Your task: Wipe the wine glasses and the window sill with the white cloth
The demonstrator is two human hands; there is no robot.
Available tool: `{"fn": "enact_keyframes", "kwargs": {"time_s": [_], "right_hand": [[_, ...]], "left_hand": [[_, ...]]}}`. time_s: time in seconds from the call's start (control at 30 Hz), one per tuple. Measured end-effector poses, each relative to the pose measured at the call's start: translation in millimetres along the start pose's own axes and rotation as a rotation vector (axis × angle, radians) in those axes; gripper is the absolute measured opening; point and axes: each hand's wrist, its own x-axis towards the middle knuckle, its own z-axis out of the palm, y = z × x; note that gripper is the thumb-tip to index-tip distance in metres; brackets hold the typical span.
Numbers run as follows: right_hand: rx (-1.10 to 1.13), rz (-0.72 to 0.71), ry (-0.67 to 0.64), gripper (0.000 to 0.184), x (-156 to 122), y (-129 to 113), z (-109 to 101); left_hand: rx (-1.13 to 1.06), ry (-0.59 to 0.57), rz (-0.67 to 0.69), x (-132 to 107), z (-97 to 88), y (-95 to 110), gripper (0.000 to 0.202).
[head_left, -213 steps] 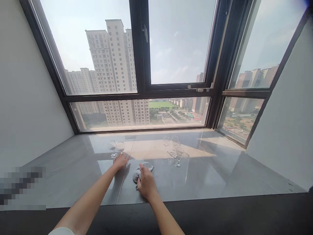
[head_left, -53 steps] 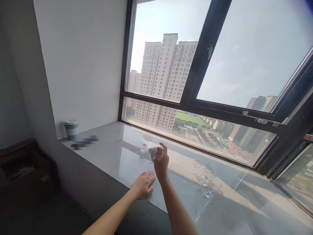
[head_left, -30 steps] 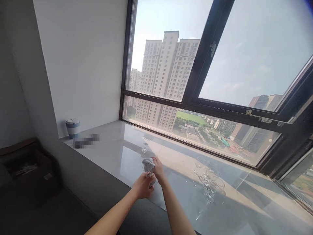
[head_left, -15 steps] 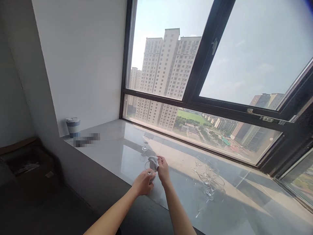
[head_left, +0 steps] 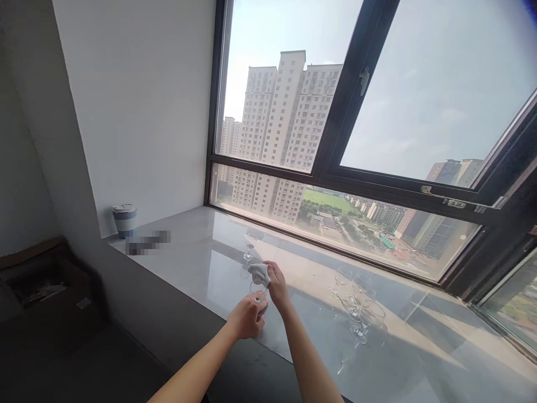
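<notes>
Changes, in descending size. Window (head_left: 329, 151): it sits further right in the view than in the earliest frame, its frame tilted. Ledge (head_left: 184, 258): its left part is displayed more fully, and a dim box (head_left: 62, 324) on the floor has come into view. Left hand (head_left: 246, 317): formerly at two glasses set back on the ledge; now near the front edge with one of them. Right hand (head_left: 277, 286): formerly low, with the cloth on the ledge; now raised to the glass. Held glass (head_left: 258, 291): compared with half a second ago, the bowl shows below the cloth (head_left: 258, 272) instead of to its left.

Quantities, in descending size. Window: one. Ledge: one. Box: one. Hands: two. The left is closed around the lower part of the held glass; its fingers cover most of the stem. The right grips the bunched cloth between thumb and fingers, against the rim area of the bowl. Cup (head_left: 125, 221), lidded, blue and white: one, at the ledge's left end. Glasses: one held; one standing glass (head_left: 249, 247) behind the hands; about four in the glass group (head_left: 354, 311) at right, overlapping, exact number unclear. Cloth: one.
</notes>
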Motion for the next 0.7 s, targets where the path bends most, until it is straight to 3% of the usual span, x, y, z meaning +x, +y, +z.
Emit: {"fn": "enact_keyframes", "kwargs": {"time_s": [0.07, 0.13, 0.27, 0.33, 0.4, 0.53, 0.7], "right_hand": [[0.028, -0.001, -0.018, 0.046, 7.9, 9.1, -0.1], [0.025, 0.005, 0.049, 0.047, 11.0, 20.1, -3.1], [-0.07, 0.076, 0.385, 0.049, 3.5, 41.9, -14.8], [-0.157, 0.111, 0.476, 0.049, -5.1, 51.6, -16.1], [-0.22, 0.124, 0.434, 0.05, -14.8, 60.4, -10.1], [-0.16, 0.095, 0.198, 0.049, -29.9, 74.2, 17.2], [-0.144, 0.102, 0.171, 0.049, -30.6, 77.1, 28.4]], "left_hand": [[0.01, 0.011, -0.023, -0.3, 4.2, -3.9, 0.051], [-0.008, 0.04, -0.056, 0.3, 6.7, -7.5, 0.057], [-0.084, 0.126, -0.092, 1.5, 5.9, -12.1, 0.062], [-0.11, 0.174, -0.103, 1.0, 4.4, -12.7, 0.058], [-0.134, 0.216, -0.107, 0.0, 3.4, -13.0, 0.056], [-0.178, 0.269, -0.119, 0.0, 4.2, -16.2, 0.057], [-0.228, 0.314, -0.153, 4.1, 8.3, -22.3, 0.06]]}}
